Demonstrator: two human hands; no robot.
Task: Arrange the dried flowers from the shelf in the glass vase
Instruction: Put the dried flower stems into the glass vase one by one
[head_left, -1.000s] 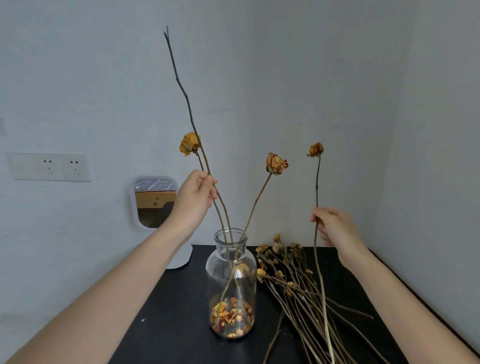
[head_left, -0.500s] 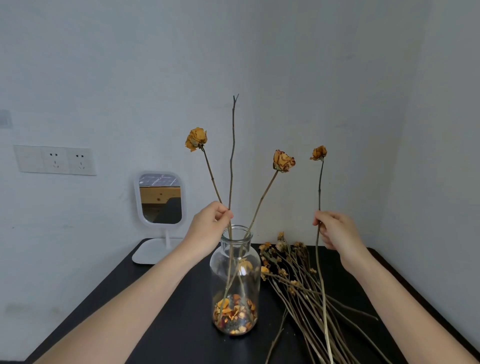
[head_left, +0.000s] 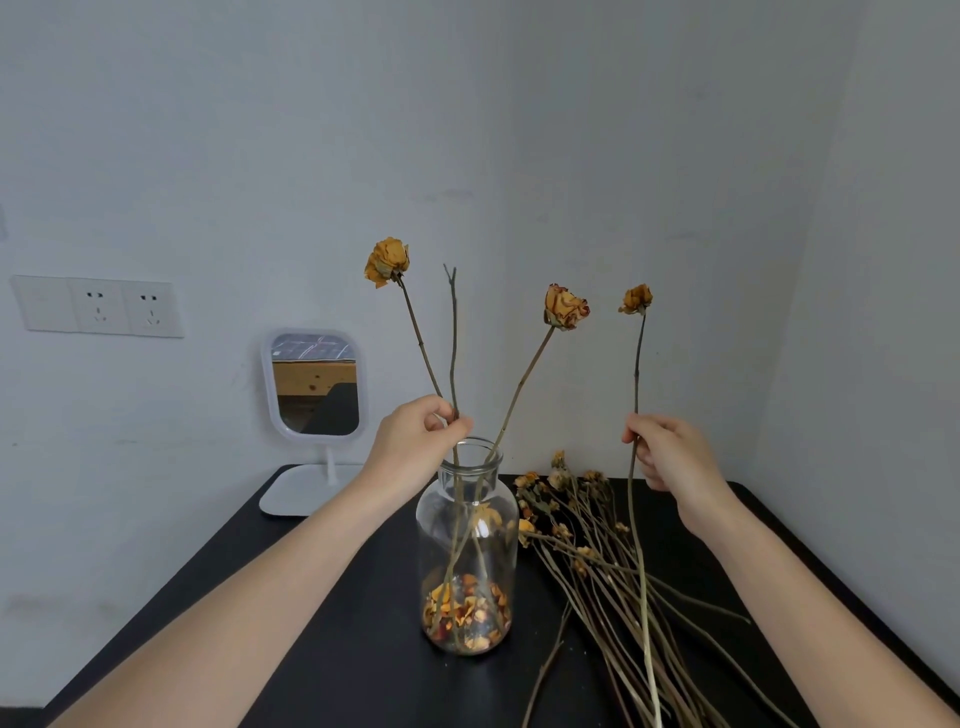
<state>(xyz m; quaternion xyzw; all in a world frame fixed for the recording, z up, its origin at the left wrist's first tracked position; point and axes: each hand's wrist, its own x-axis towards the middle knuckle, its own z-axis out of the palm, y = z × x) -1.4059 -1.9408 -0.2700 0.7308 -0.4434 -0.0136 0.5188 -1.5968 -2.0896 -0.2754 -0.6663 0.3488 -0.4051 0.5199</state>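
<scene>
The glass vase (head_left: 466, 545) stands on the black table (head_left: 322, 649), roughly midway between its left and right edges, with a layer of loose dried petals (head_left: 465, 613) at its bottom that likely steadies whatever is pushed in. Two dried roses already lean out of its neck: the left rose (head_left: 387, 261) tilts toward the table's left edge and the middle rose (head_left: 565, 306) toward the right, so they fan apart rather than crowd. Between them rises a bare twig (head_left: 453, 338), pinched just above the rim by the left hand (head_left: 415, 441), whose fingers (head_left: 457, 427) are closed on the twig, probably to guide its lower end down among the petals and keep it upright. The right hand (head_left: 670, 452) holds a third rose (head_left: 636, 299) by its long stem (head_left: 635, 519), fingers clenched round it partway up, head uppermost; the stem hangs clear of the vase on its right side, apparently kept ready as the next one in while the neck is occupied. The remaining dried flowers (head_left: 587, 551) lie in a bundle on the table just beside the vase toward the right edge, heads toward the back edge. A small mirror (head_left: 314, 384) stands at the back left corner, well apart from the work.
</scene>
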